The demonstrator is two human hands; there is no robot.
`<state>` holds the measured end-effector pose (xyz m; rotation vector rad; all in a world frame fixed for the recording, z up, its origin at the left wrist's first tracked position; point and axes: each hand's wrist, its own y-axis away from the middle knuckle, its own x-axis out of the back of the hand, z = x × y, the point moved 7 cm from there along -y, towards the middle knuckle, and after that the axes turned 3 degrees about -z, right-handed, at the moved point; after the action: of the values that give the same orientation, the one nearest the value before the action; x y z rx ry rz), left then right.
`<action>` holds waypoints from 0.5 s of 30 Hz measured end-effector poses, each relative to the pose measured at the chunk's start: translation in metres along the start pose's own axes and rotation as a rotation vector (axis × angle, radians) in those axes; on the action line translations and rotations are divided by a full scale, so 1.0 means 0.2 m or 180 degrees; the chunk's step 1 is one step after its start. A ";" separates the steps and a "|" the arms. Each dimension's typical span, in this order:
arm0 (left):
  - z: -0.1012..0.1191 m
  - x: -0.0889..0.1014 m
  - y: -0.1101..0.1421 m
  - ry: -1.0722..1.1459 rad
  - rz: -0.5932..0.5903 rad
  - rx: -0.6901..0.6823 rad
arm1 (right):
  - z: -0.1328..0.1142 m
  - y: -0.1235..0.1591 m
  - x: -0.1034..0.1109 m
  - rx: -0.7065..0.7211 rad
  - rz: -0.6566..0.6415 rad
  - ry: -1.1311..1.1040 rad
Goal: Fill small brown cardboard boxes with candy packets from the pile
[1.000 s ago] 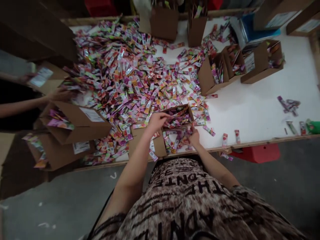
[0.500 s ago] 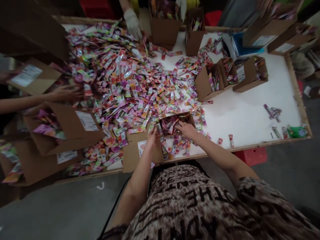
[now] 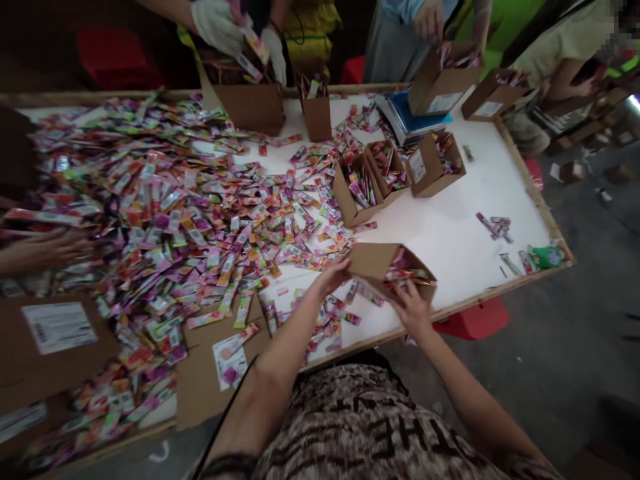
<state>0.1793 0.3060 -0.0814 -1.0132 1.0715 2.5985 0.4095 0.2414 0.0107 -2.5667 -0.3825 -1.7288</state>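
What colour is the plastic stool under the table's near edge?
Red; the stool shows best in the head view.

One held box (image 3: 373, 261), three grouped boxes (image 3: 395, 195)

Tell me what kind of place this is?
Probably a packing workshop: a long table heaped with small packets, cardboard boxes being filled, and gloved hands at work across it.

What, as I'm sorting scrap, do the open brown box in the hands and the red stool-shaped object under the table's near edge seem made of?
The open brown box: likely cardboard, matte, with thin folded walls. The red object: probably moulded plastic, smooth, uniform colour, though dimness leaves it uncertain.
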 end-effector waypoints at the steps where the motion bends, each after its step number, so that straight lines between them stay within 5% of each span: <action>1: -0.03 -0.14 -0.10 -0.0233 0.0099 0.0067 | 0.14 -0.04 0.08 -0.0324 0.0138 0.0071; 3: -0.11 -0.36 -0.24 -0.0887 0.0395 0.0307 | 0.38 -0.20 0.19 -0.0929 0.0187 0.0241; 5: -0.16 -0.49 -0.29 -0.1450 0.0265 0.0364 | 0.55 -0.44 0.23 -0.1400 -0.0037 0.0330; 8: -0.15 -0.48 -0.21 -0.1982 -0.0496 0.0115 | 0.64 -0.84 0.24 -0.1750 -0.0326 0.0354; 10: -0.09 -0.28 -0.07 -0.2202 -0.0395 0.0016 | 0.61 -1.08 0.25 -0.1749 -0.0293 0.0388; 15: 0.00 0.44 0.44 -0.1988 0.1508 0.0075 | 0.44 -1.50 0.29 -0.1639 -0.0294 0.0465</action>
<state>0.0803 0.2324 -0.0876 0.1106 1.2545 2.9141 0.4459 0.5560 -0.0044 -2.7454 -0.0507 -2.2878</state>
